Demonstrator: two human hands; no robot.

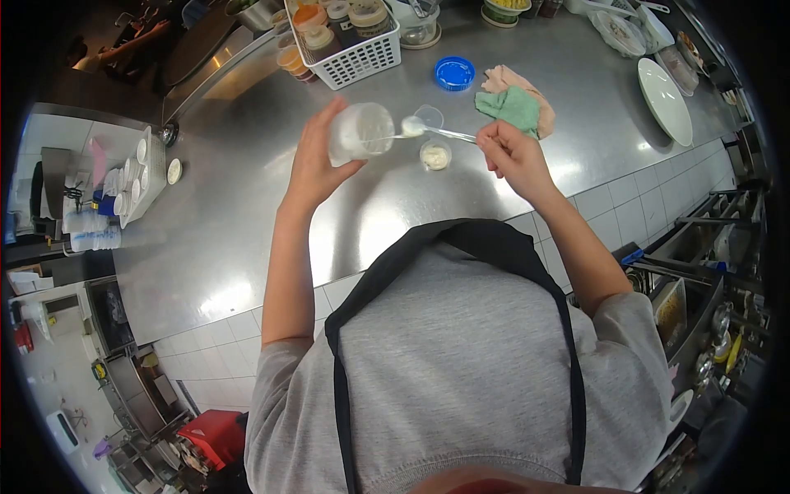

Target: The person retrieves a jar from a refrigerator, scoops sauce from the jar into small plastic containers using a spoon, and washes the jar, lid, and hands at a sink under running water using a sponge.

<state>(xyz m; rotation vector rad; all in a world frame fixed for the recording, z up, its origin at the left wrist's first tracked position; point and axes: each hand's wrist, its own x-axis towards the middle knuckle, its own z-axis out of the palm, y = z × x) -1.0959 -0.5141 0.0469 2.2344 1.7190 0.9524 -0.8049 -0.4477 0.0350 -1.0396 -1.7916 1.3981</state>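
Observation:
My left hand [314, 160] is closed around a translucent jar [350, 132], tipped on its side with its mouth facing right and white stuff inside. In my right hand [514, 158] is the handle of a metal spoon [448, 132]. A white creamy dollop [412, 126] sits on the spoon's bowl, just off the jar's mouth. Below the spoon, a small clear cup [435, 155] with white cream in it stands on the counter. Behind the spoon lies a clear round lid [429, 115]. Farther back is a blue screw lid [454, 73].
A green cloth [512, 106] and a peach cloth [535, 86] lie right of the blue lid. A white basket [359, 66] of sauce bottles stands at the back of the steel counter [222, 214]. An oval white plate [665, 100] is at right, a cup rack [138, 177] at left.

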